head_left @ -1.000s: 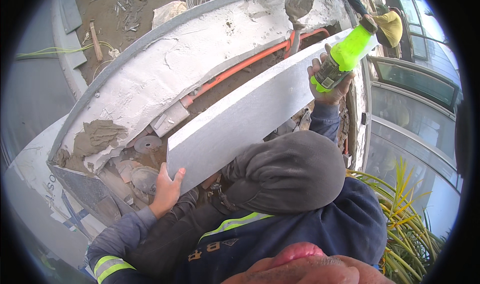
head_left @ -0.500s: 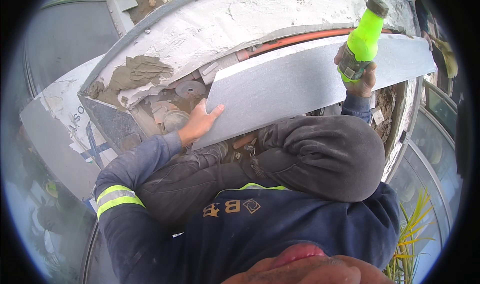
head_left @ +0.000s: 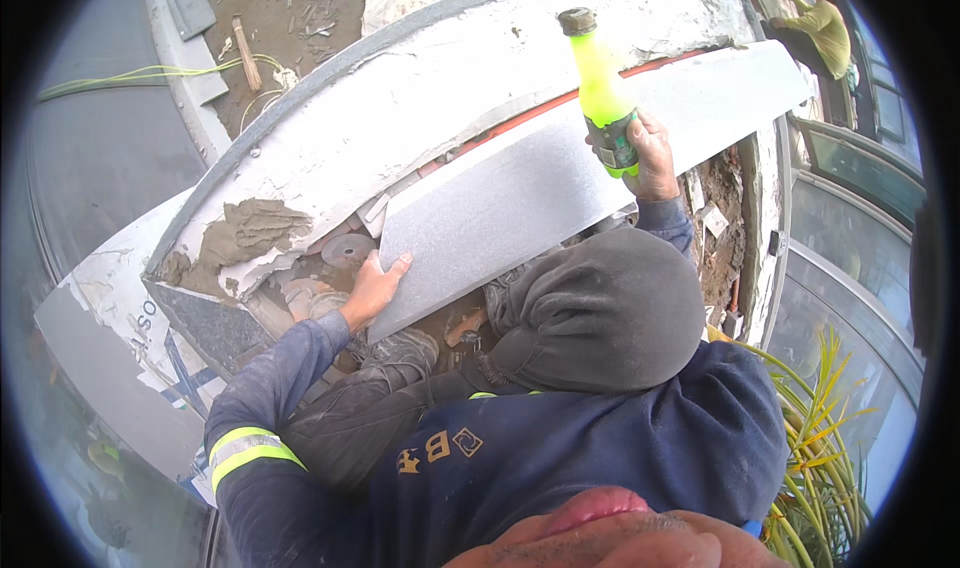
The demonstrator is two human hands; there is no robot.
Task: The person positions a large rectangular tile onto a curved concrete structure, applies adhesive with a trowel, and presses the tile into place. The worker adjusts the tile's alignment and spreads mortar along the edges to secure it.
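A long pale grey slab [head_left: 500,208] lies slanting across the curved trough, from my lower left toward the upper right. My left hand [head_left: 380,286] grips its left end, fingers and thumb at the edge. My right hand [head_left: 650,158] is closed round an upright plastic bottle [head_left: 600,93] of bright green liquid with a dark cap, held over the slab. Behind the slab are an orange pipe [head_left: 480,138] and a white plastered wall [head_left: 420,98] with a lump of grey mortar [head_left: 250,230]. A round metal disc [head_left: 345,250] sits left of the slab.
A co-worker in a yellow top [head_left: 828,30] bends at the upper right. Cables [head_left: 120,80] and debris lie at the upper left. Glass railing panels [head_left: 840,278] run down the right, beside a leafy plant [head_left: 815,438]. My bent dark-clad knee [head_left: 610,308] is below the slab.
The view has shifted between frames. The bottle has turned more upright and now sits left of where it was along the slab. My left hand still grips the slab's end.
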